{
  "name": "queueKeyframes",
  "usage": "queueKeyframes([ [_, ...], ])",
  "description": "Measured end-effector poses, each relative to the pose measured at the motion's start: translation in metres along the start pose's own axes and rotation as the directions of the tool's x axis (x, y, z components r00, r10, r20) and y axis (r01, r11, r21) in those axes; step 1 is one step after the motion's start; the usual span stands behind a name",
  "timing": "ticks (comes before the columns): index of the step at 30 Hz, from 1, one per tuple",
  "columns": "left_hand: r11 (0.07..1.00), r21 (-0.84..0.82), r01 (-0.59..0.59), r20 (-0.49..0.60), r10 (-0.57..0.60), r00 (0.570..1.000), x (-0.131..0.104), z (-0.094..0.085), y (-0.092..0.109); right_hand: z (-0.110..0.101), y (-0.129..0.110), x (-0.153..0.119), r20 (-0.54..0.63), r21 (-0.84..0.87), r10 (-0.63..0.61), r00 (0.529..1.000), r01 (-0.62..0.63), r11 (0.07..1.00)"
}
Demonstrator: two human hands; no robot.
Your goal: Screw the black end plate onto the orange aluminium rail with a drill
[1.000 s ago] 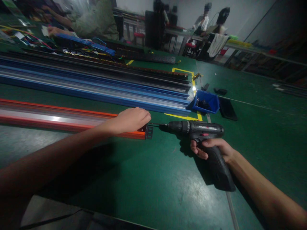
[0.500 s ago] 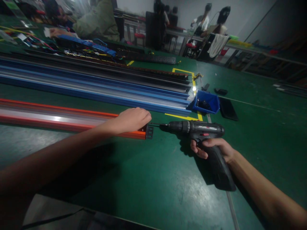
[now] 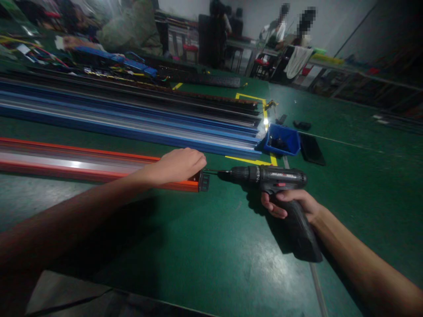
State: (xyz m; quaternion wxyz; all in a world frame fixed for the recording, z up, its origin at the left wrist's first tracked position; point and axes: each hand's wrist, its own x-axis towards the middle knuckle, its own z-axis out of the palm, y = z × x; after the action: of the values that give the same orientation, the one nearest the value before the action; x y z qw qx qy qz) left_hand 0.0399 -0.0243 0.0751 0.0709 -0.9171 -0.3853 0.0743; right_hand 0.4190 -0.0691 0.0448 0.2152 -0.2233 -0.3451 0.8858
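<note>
My right hand (image 3: 291, 204) is wrapped round the handle of a black cordless drill (image 3: 280, 178), which points left. Its long thin bit (image 3: 216, 171) reaches to the end of an orange-red metal profile (image 3: 99, 169) lying across the green table. A black end cap (image 3: 205, 182) sits on that end of the profile. Over the same end lies my left hand (image 3: 180, 165), its fingers curled down round the profile. The fingertips are hidden on the far side, and the bit's tip meets the cap close beside them.
Behind lie several blue metal profiles (image 3: 132, 125) and dark ones. At their right ends stands a blue bin (image 3: 282, 140) with small dark parts inside, beside a black phone-like slab (image 3: 312, 149). Wires and a blue strip (image 3: 112, 57) lie farther back. Several people sit in the background.
The whole view has shifted slightly, so everything appears a little farther left. Both hands, the drill and the orange-red profile keep the same positions to one another.
</note>
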Motion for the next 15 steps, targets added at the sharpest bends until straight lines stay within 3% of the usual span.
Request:
queueKeyframes([
  [15, 0.999, -0.049, 0.023, 0.017, -0.023, 1.0, 0.0, -0.0014, 0.0006, -0.0002, 0.0002, 0.0007, -0.005, 0.015, 0.019, 1.0, -0.019, 1.0],
])
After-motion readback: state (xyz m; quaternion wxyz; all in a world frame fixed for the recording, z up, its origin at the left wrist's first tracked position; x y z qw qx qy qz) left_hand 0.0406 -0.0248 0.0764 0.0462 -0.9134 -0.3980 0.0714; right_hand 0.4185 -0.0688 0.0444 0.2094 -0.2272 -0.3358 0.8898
